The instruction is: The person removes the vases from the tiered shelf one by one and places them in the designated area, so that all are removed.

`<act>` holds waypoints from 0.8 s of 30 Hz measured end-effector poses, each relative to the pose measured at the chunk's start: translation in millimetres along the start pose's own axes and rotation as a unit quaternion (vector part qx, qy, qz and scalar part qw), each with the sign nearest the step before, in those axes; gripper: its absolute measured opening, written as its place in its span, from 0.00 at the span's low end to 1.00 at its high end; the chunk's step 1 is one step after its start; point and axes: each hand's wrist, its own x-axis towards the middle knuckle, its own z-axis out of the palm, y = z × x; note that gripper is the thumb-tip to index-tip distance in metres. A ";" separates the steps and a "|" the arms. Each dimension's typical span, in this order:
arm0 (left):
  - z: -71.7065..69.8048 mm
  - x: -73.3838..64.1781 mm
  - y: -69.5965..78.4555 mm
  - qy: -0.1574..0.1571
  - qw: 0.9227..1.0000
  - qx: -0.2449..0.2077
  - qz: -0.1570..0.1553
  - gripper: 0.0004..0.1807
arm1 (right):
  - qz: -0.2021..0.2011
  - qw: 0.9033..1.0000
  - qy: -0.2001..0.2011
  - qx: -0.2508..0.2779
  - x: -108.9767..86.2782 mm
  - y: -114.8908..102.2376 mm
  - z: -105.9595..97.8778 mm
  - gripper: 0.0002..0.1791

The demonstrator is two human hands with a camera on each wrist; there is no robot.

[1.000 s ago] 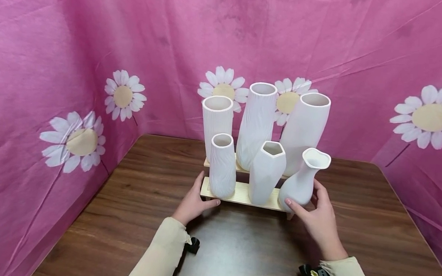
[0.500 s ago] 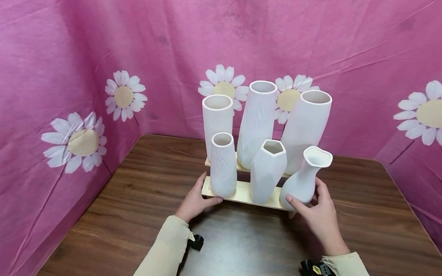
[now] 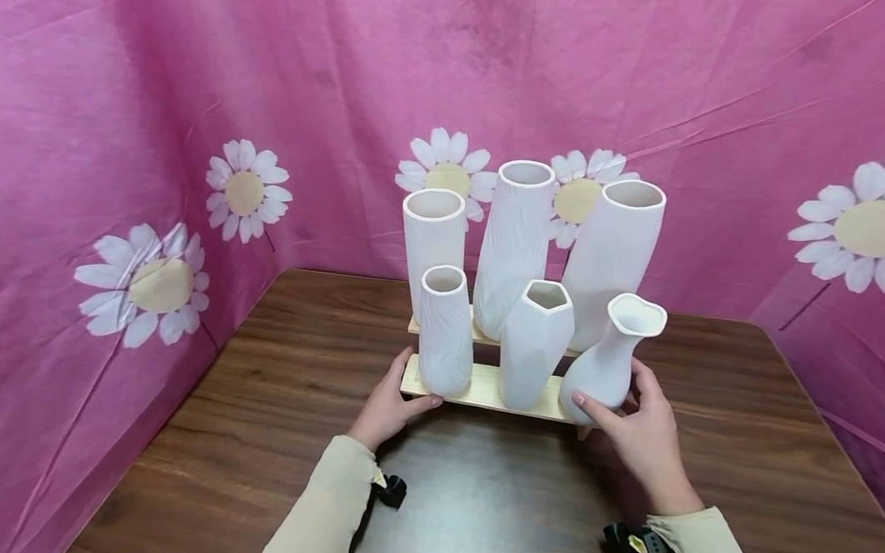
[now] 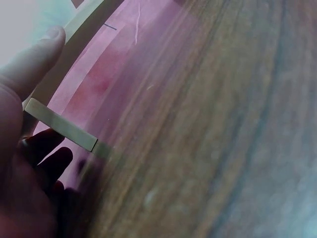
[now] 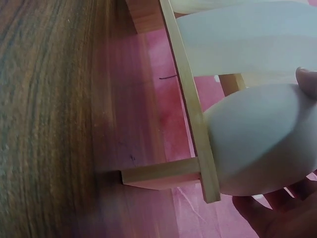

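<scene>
A two-step wooden stand (image 3: 485, 386) carries white vases in two rows. My left hand (image 3: 393, 409) grips its left end, thumb at the front edge; the left wrist view shows fingers beside and behind a stand leg (image 4: 62, 123). At the lower step's right end, my right hand (image 3: 647, 442) holds a round-bellied vase (image 3: 601, 372) with a wavy mouth, thumb in front and fingers behind. Its belly fills much of the right wrist view. Left of it stand a faceted vase (image 3: 534, 352) and a small textured vase (image 3: 447, 339).
The upper step bears a ribbed vase (image 3: 434, 243), a tall textured vase (image 3: 515, 247) and a tall smooth vase (image 3: 617, 248). Everything stands on a dark wood table (image 3: 256, 400). A pink cloth (image 3: 348, 71) with printed daisies hangs behind and at the sides.
The head view has shifted very slightly. Both hands keep their hold, and the vases stand in the same places on the stand.
</scene>
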 end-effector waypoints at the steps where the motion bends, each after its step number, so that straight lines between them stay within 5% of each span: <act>1: 0.2 0.0 0.6 -0.001 1.000 0.002 0.000 0.57 | 0.001 1.000 0.005 0.001 -0.2 -0.1 -0.2 0.47; 8: -1.9 1.5 3.9 -0.001 1.000 0.005 0.020 0.57 | -0.004 1.000 0.027 0.011 -0.5 -2.8 -1.3 0.45; 24: -2.5 0.6 1.8 0.004 1.000 -0.002 0.003 0.57 | -0.014 0.997 0.067 0.024 -3.0 -6.1 -6.4 0.42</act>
